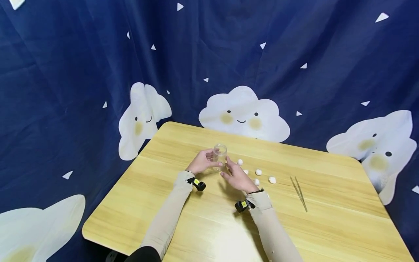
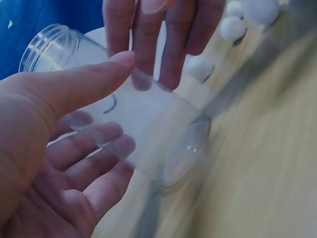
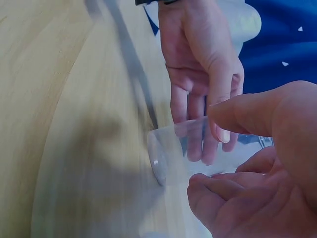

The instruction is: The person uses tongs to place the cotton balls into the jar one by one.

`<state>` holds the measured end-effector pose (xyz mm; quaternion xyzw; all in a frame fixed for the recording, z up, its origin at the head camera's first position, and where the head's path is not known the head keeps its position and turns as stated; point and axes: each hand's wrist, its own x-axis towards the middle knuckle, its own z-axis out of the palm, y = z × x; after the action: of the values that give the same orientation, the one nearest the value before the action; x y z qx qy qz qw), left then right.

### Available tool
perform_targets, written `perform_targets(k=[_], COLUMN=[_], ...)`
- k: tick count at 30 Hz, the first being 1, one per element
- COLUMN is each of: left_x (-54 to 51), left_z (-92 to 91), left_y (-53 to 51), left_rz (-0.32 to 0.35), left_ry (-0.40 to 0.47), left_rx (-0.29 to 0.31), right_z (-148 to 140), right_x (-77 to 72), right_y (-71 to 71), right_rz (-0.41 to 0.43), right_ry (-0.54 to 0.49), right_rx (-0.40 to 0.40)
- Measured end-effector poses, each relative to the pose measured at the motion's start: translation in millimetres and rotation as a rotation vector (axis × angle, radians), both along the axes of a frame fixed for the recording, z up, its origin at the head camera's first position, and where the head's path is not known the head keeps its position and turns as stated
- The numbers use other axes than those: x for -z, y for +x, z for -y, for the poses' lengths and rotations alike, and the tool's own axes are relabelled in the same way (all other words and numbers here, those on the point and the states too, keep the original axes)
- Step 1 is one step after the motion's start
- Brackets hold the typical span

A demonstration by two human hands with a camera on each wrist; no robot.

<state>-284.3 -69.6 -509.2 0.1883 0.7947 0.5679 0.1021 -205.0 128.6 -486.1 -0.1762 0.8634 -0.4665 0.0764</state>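
A clear plastic jar with a threaded neck stands between both hands; no lid shows on it. My left hand holds it from the left, thumb across the near side and fingers behind, as the left wrist view shows through the clear wall. On the other side, my right hand has its fairly straight fingers against or very near the wall, its thumb apart from them. In the right wrist view the jar's base is at or just above the wood; contact cannot be told.
Several white cotton balls lie right of the jar, some partly behind the right hand. Farther right, metal tweezers rest on the wooden table. A blue curtain with cloud prints hangs behind the table's far edge.
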Motion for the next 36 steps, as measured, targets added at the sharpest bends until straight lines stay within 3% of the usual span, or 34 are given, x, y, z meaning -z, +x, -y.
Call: perform_targets(k=[5, 11, 18, 27, 30, 36], left_x=[2.0, 5.5, 9.6, 3.8, 2.7, 1.7], left_z=[-0.2, -0.3, 5.9, 8.5, 8.9, 8.6], left_y=[-8.1, -10.5, -8.6, -6.4, -7.2, -9.2], left_rz=[-0.001, -0.015, 0.018, 0.0, -0.009, 0.005], left_ry=[0.004, 0.007, 0.006, -0.019, -0.02, -0.027], left_rx=[0.012, 0.026, 0.026, 0.035, 0.03, 0.032], right_z=[-4, -28, -85, -154, -170, -200], right_x=[-7.0, -29.6, -60.8, -75.7, -77.9, -67.9], right_y=[-0.5, 4.0, 21.3, 47.3, 49.8, 52.3], right_rz=[0.004, -0.043, -0.204, -0.338, -0.331, -0.195], right_ry=[-0.014, 0.016, 0.088, 0.242, 0.293, 0.366], right_rx=[-0.017, 0.051, 0.2, 0.411, 0.458, 0.492])
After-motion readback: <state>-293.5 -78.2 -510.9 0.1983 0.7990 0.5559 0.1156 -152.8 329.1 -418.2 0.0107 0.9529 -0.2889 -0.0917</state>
